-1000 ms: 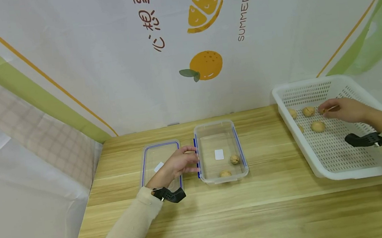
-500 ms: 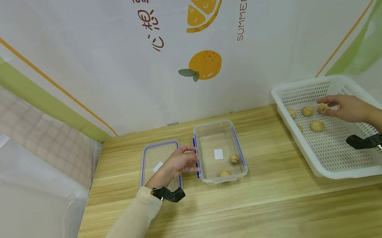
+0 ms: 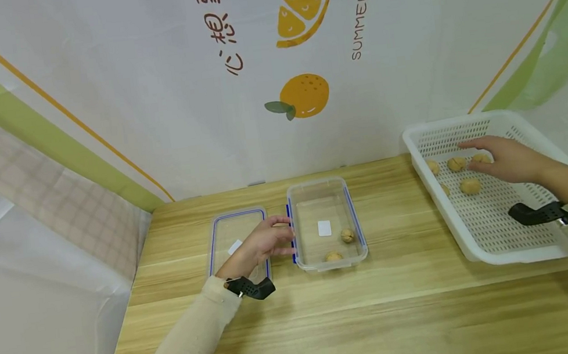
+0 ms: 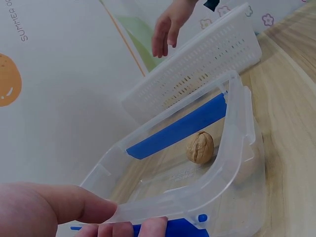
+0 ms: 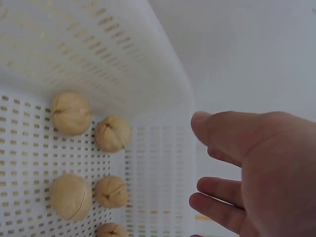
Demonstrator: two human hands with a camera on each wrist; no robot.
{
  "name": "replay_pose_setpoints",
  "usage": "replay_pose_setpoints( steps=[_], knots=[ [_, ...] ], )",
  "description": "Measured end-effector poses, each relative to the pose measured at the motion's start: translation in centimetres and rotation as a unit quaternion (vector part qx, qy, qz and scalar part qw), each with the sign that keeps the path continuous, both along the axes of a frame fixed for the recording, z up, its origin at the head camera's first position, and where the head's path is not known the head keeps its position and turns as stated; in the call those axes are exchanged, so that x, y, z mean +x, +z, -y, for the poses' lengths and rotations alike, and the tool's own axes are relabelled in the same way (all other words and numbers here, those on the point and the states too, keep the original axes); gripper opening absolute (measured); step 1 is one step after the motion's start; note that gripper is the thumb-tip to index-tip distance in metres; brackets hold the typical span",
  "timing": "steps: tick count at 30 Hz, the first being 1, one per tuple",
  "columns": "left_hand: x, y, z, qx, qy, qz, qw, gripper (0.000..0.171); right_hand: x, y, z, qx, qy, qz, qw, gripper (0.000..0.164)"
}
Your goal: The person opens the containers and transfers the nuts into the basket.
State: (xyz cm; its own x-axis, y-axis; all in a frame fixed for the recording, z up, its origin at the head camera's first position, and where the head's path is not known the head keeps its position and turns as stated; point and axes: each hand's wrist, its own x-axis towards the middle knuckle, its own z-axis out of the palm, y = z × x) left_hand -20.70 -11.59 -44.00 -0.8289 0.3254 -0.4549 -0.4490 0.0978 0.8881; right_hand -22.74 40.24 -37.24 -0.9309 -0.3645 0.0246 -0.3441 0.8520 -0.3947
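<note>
At the right of the head view, five pale tan, roundish walnuts [image 3: 471, 185] with hard wrinkled shells lie in a white plastic basket [image 3: 488, 259] with a slotted floor and slotted walls. They sit in the basket's left half, three across the upper part and two below, one of those partly cut off by the rim. Seen from the right wrist, each has a matte, faintly veined shell, and dark seams or pinched tips show on several; the one at lower left is smoother, with a thin dark line curving down it.

Over these walnuts hangs the bare right hand [image 3: 510, 160], its grip spread wide, thumb well apart from the fingers, with hold of nothing.

Near the centre of the head view stands a clear rectangular plastic box [image 3: 312, 194] with blue latch seals and a white square label. Two more walnuts [image 3: 347, 235] lie toward its lower end, apart from each other; from the left wrist, one looks brown and deeply ridged, the other blurred through the wall.

The bare left hand [image 3: 266, 240] has its grip nearly closed on the box's left side, one digit at the rim and fingertips curled against a blue latch. Beneath that hand, a clear plastic lid [image 3: 236, 222] with a blue rim lies on the pale wood-grain table [image 3: 332, 323].
</note>
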Motion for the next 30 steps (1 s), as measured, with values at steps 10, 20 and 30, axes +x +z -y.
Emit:
replay_pose_setpoints(
  steps=[10,20,30],
  knots=[
    [0.0,0.1,0.0,-0.003,-0.001,0.001,1.0,0.051,0.0,0.9,2.9,-0.02,0.029,-0.013,0.999,0.062],
    [-0.1,-0.2,0.0,-0.002,-0.001,0.0,1.0,0.05,0.2,1.5,6.1,-0.03,0.07,-0.008,0.997,0.059],
    [-0.1,0.1,0.0,-0.009,0.002,0.005,0.9999,0.05,0.0,1.9,8.3,-0.007,0.098,-0.015,0.995,0.06]
  ],
)
